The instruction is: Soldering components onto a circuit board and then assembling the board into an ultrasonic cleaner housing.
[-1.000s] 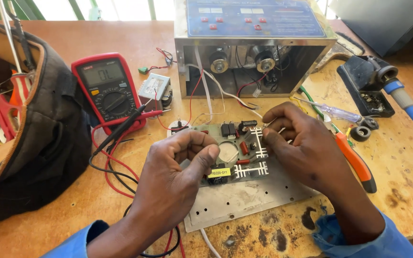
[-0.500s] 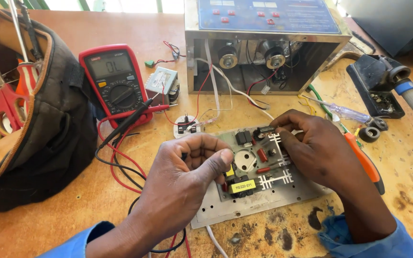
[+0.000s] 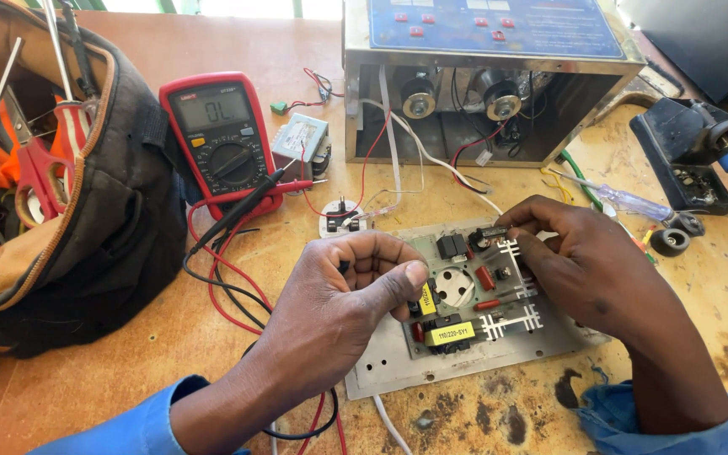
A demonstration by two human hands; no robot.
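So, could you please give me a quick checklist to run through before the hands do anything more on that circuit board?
1. Both hands on the board: ok. The left hand pinches at the circuit board left edge; the right hand fingertips press its upper right.
2. Board supported: ok, it lies flat on the grey metal plate.
3. Multimeter switched on: ok, its display is lit.
4. Probes on the board: not ok, the probe lies on the table beside the meter.
5. Metal case wires clear of the fingers: cannot tell, white wires run toward the board.
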